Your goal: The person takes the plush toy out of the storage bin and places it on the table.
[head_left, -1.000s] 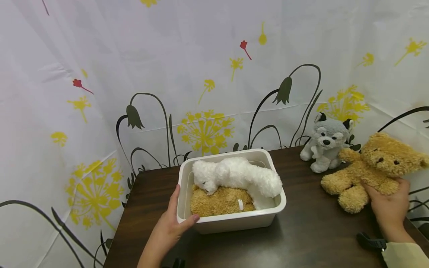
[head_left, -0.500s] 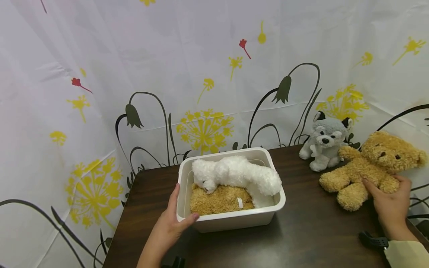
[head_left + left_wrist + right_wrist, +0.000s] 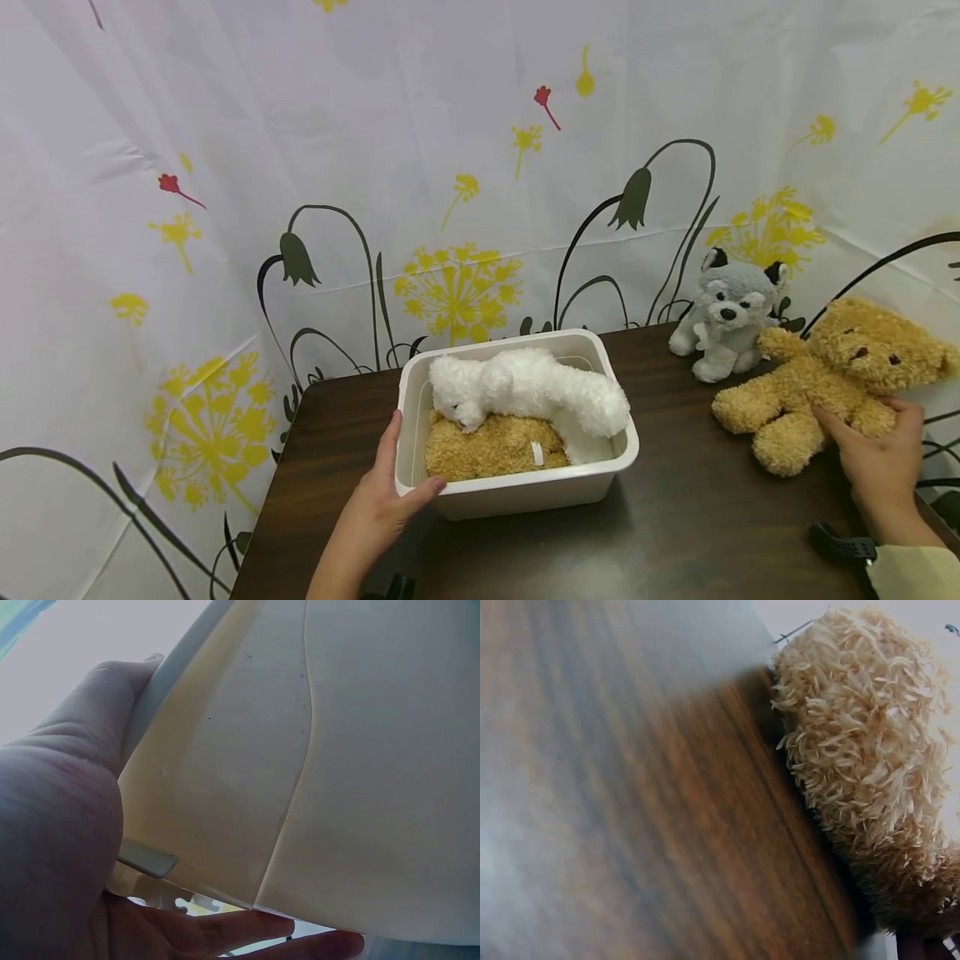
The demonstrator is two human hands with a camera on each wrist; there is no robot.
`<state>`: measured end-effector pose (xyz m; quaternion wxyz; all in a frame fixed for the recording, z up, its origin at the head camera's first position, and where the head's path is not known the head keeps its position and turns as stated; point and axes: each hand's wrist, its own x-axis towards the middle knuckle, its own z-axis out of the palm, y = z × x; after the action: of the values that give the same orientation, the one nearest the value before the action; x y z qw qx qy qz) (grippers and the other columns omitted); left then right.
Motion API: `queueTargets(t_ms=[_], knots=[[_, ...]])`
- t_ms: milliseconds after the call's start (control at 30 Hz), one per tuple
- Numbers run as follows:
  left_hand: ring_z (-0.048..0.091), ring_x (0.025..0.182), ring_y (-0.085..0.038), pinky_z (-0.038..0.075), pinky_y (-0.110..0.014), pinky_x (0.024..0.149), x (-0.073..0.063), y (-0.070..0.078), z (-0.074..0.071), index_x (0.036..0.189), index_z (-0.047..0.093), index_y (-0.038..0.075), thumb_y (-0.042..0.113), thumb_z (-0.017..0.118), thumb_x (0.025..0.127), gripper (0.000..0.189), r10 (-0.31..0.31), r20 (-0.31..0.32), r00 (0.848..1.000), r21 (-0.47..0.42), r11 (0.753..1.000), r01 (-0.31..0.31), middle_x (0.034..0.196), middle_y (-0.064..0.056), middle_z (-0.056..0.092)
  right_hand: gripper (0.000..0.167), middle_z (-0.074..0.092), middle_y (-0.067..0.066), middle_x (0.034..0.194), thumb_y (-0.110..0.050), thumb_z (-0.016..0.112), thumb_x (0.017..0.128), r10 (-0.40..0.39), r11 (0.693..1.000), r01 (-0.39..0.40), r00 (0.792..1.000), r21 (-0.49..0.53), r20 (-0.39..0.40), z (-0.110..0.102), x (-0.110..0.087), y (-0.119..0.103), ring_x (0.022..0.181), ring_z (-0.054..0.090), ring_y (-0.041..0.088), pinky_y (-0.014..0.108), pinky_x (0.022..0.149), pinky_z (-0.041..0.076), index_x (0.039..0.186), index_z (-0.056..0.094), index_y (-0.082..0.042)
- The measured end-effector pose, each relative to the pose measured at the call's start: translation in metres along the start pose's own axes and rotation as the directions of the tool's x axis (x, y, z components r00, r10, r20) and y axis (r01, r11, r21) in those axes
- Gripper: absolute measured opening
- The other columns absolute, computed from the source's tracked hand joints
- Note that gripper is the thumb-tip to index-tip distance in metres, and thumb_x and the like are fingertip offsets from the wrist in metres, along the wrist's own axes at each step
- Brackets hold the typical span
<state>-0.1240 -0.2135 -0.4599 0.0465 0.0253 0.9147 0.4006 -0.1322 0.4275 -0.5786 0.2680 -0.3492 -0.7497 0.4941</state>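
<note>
In the head view, my left hand (image 3: 382,504) holds the front left corner of a white plastic tub (image 3: 525,500), thumb on its front rim and fingers along its left side. The left wrist view shows the tub wall (image 3: 375,772) close up. Inside the tub lie a white stuffed animal (image 3: 525,385) and a golden-brown plush (image 3: 487,450) with a white tag, partly under the white one. At the right, my right hand (image 3: 883,462) grips a golden-brown teddy bear (image 3: 817,379) low on its body; its fingers are partly hidden. Plush fur (image 3: 862,750) fills the right of the right wrist view.
A grey and white husky plush (image 3: 731,317) sits upright at the back of the dark wooden table (image 3: 697,508), just left of the teddy bear. Behind the table hangs a white cloth (image 3: 450,125) printed with flowers.
My right hand has shifted slightly to the right, and the teddy bear's pose has altered a little. The left hand and the tub stay as they were.
</note>
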Motion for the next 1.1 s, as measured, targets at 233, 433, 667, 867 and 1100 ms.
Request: queueTargets(t_ms=[233,433,667,867,1100], knots=[[0.069,0.124,-0.036,0.056,-0.061,0.1,-0.001,0.0,0.0,0.177,0.008,0.028,0.05,0.085,0.093,0.116,-0.008,0.002,1.0,-0.001,1.0,0.008,0.156,-0.029,0.057,0.085,0.019,0.017,0.177,-0.032,0.073,0.103,0.03,1.0,-0.03,0.999,-0.006,0.022,-0.003,-0.002,-0.006,0.164,0.023,0.036,0.063,0.128,0.026,0.169,0.022,-0.018],[0.069,0.123,-0.035,0.055,-0.061,0.1,-0.001,-0.001,0.0,0.177,0.008,0.029,0.049,0.085,0.092,0.116,-0.006,-0.001,1.0,-0.006,1.0,0.006,0.156,-0.028,0.058,0.07,0.024,0.022,0.171,-0.033,0.07,0.105,-0.063,0.998,0.062,0.998,-0.008,-0.031,-0.008,-0.016,-0.02,0.16,0.026,0.041,0.061,0.129,0.023,0.162,0.032,-0.015],[0.07,0.122,-0.035,0.056,-0.061,0.1,0.0,0.001,0.0,0.177,0.008,0.028,0.049,0.085,0.093,0.116,0.004,0.0,1.0,-0.01,1.0,-0.004,0.155,-0.028,0.059,0.053,0.026,0.01,0.165,-0.04,0.065,0.108,-0.216,0.971,0.232,0.957,0.065,-0.192,-0.014,-0.034,-0.059,0.154,0.028,0.023,0.044,0.128,0.019,0.153,0.042,-0.025],[0.07,0.121,-0.035,0.056,-0.061,0.099,-0.001,0.001,0.001,0.177,0.008,0.028,0.05,0.085,0.093,0.116,0.013,-0.004,1.0,0.0,1.0,-0.013,0.153,-0.03,0.06,0.036,0.041,-0.023,0.131,-0.04,0.054,0.113,-0.265,0.925,0.31,0.941,0.219,-0.211,-0.005,-0.044,-0.111,0.111,0.041,-0.005,0.022,0.096,0.026,0.142,0.051,-0.02],[0.07,0.121,-0.035,0.057,-0.059,0.098,-0.001,-0.001,0.0,0.177,0.008,0.029,0.051,0.085,0.093,0.116,0.003,-0.004,1.0,0.001,1.0,-0.003,0.153,-0.029,0.06,0.013,0.059,0.005,0.11,-0.014,0.064,0.11,-0.43,0.648,0.357,0.901,0.673,-0.064,0.021,-0.052,-0.179,0.103,0.058,0.016,0.019,0.087,0.046,0.12,0.059,-0.007]])
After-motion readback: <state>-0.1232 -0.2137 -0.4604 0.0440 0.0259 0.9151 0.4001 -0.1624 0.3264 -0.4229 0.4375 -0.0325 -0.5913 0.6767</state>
